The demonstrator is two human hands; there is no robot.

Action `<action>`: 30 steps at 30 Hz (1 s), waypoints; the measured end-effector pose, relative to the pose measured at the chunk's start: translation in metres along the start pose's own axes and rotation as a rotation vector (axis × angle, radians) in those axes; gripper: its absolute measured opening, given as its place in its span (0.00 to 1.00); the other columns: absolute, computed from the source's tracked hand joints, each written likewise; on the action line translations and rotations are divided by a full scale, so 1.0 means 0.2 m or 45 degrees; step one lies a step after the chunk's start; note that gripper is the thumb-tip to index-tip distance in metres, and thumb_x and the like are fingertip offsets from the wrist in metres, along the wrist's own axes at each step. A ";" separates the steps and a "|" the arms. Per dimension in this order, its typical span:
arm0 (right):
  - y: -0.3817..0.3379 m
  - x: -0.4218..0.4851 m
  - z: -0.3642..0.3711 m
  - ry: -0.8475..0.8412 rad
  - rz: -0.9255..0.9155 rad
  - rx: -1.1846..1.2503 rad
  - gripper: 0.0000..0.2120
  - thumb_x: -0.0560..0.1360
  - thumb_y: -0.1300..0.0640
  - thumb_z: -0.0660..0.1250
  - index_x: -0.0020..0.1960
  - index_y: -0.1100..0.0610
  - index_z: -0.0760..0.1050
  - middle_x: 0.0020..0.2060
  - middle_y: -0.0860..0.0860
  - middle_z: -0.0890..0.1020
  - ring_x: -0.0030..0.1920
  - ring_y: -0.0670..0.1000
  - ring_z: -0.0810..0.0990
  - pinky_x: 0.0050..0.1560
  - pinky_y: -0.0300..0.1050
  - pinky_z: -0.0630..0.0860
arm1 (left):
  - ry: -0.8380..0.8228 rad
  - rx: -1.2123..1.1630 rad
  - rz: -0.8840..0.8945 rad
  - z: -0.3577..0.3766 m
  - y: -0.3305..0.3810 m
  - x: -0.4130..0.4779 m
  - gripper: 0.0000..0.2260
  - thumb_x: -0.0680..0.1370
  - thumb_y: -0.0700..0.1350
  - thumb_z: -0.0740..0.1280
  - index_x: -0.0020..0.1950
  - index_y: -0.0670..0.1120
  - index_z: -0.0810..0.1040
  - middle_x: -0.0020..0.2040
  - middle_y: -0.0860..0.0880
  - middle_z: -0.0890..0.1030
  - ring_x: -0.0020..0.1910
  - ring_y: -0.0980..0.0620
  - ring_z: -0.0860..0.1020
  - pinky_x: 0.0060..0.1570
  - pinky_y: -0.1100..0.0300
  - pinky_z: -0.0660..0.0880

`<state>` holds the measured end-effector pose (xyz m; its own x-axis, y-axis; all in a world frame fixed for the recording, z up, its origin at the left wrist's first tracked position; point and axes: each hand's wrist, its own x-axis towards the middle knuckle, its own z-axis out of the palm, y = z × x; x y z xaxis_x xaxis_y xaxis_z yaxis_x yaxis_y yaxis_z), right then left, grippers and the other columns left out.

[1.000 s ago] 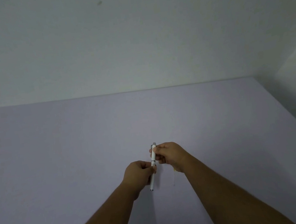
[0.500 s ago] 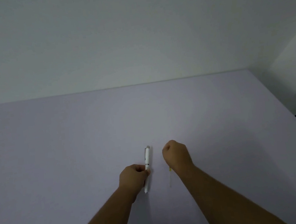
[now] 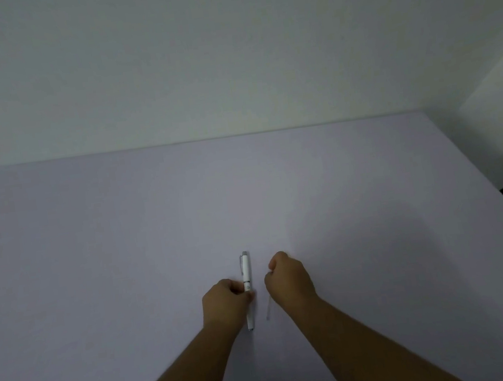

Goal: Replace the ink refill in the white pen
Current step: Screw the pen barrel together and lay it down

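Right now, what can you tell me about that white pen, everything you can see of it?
The white pen is slim, looks like smooth plastic, with a grey cap end and a clip along its far part. It looks assembled and points away from the person, over the pale purple table. The left hand pinches its middle, hiding part of the barrel; the near tip pokes out below. The right hand is apart from it.

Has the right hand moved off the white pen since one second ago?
Yes. The right hand has come off the white pen and now sits apart to its right over the table, holding a thin refill.
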<state>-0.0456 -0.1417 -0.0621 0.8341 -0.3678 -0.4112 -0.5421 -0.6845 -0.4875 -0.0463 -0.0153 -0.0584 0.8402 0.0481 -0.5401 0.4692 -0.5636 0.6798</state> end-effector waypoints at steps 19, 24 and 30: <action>-0.03 0.00 0.01 0.027 -0.121 0.124 0.08 0.78 0.56 0.58 0.50 0.59 0.74 0.47 0.58 0.82 0.47 0.57 0.79 0.47 0.50 0.77 | 0.032 0.062 -0.026 0.02 -0.01 0.02 0.05 0.73 0.46 0.71 0.42 0.45 0.79 0.37 0.49 0.79 0.34 0.54 0.75 0.32 0.66 0.69; 0.00 -0.01 -0.01 0.056 -0.109 0.136 0.09 0.78 0.57 0.57 0.49 0.59 0.74 0.46 0.58 0.81 0.46 0.58 0.79 0.48 0.52 0.78 | 0.038 0.067 -0.030 0.02 -0.02 0.02 0.06 0.72 0.47 0.71 0.42 0.45 0.80 0.37 0.48 0.80 0.34 0.53 0.75 0.31 0.66 0.69; 0.01 -0.01 -0.01 0.041 -0.130 0.150 0.08 0.77 0.58 0.58 0.48 0.59 0.75 0.46 0.57 0.82 0.46 0.56 0.79 0.48 0.51 0.78 | 0.039 0.066 -0.036 0.02 -0.02 0.03 0.07 0.72 0.48 0.71 0.41 0.44 0.80 0.36 0.48 0.81 0.33 0.54 0.76 0.30 0.65 0.69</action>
<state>-0.0478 -0.1438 -0.0606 0.8871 -0.3214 -0.3312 -0.4613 -0.6414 -0.6130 -0.0447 -0.0173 -0.0658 0.8351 0.0895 -0.5428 0.4791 -0.6033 0.6375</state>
